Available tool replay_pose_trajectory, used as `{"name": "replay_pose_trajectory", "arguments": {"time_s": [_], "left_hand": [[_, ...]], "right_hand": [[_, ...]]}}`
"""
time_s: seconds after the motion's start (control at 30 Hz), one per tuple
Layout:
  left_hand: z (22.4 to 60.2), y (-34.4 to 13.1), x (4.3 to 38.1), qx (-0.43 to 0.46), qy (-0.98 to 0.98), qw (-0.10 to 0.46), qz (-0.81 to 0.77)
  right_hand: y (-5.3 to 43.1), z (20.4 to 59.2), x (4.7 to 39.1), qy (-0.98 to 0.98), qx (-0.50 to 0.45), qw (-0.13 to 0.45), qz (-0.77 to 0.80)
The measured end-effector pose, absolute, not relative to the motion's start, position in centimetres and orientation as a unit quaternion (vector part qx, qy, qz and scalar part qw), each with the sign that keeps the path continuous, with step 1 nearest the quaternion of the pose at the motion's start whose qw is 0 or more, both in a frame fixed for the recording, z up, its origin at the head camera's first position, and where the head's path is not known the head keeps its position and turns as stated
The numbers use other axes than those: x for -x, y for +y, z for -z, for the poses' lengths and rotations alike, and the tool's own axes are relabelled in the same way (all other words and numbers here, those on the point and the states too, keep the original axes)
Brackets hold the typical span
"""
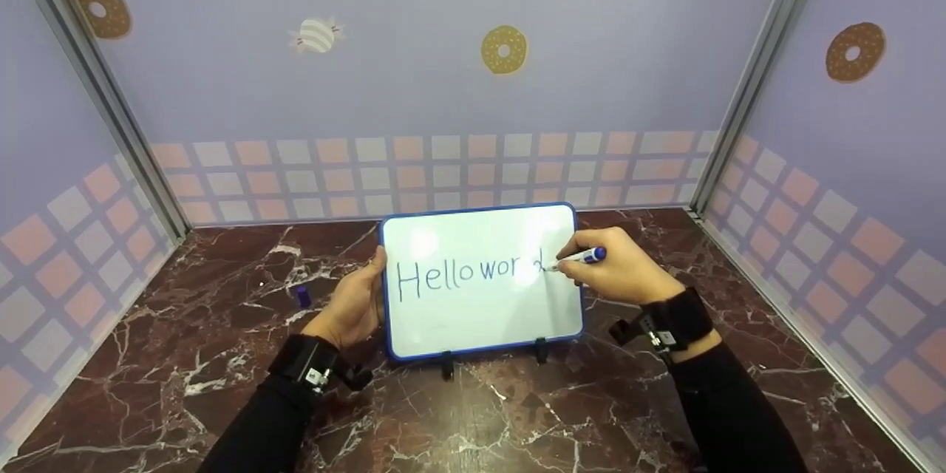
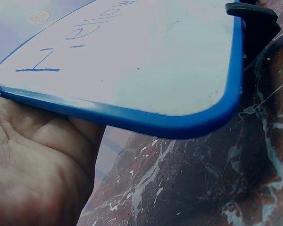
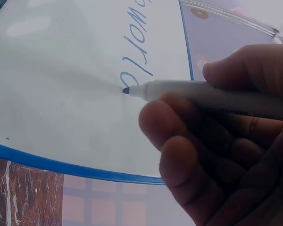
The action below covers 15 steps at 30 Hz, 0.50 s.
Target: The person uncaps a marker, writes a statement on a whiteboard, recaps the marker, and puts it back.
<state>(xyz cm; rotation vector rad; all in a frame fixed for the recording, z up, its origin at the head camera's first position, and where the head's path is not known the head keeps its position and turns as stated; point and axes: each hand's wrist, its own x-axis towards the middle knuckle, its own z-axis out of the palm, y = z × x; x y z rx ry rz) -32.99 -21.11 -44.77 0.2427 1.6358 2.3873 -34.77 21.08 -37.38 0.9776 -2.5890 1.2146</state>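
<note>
A small whiteboard (image 1: 473,325) with a blue frame leans upright on the table, "Hello world" handwritten across it in blue. My left hand (image 1: 355,304) grips its left edge, the thumb at the front rim and the other fingers behind the board. In my right hand (image 1: 621,270) a white marker (image 3: 179,92) with a blue end is pinched between thumb and fingers. The marker's dark tip (image 3: 126,90) meets the board at the last letter, "d". That hand's fingertips hover close over the right part of the board.
Two black stand feet (image 1: 447,365) hold the board's lower edge. A small dark blue cap (image 1: 303,296) lies on the dark red marbled table (image 1: 222,355), left of my left hand. Patterned purple wall panels (image 1: 414,89) enclose the back and both sides.
</note>
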Motion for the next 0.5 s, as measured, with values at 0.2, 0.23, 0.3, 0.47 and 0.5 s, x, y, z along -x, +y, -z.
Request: {"name": "replay_pose_trajectory", "arguments": {"time_s": [0.2, 0.23, 0.3, 0.47, 0.5], "left_hand": [[44.79, -21.11, 32.97, -0.083, 0.561, 0.120, -0.815], [44.77, -21.11, 32.97, -0.083, 0.561, 0.119, -0.815], [44.74, -21.14, 32.99, -0.083, 0.561, 0.119, -0.815], [44.74, -21.24, 33.03, -0.090, 0.562, 0.123, -0.813], [44.74, -21.25, 33.04, -0.092, 0.562, 0.124, -0.813]], "right_hand": [[21.18, 37.32, 34.74, -0.857, -0.313, 0.055, -0.406], [21.20, 37.32, 34.76, -0.857, -0.312, 0.055, -0.407], [21.22, 37.26, 34.77, -0.857, -0.311, 0.055, -0.407], [21.41, 37.08, 34.65, -0.849, -0.314, 0.053, -0.423], [21.48, 37.04, 34.63, -0.846, -0.315, 0.053, -0.427]]}}
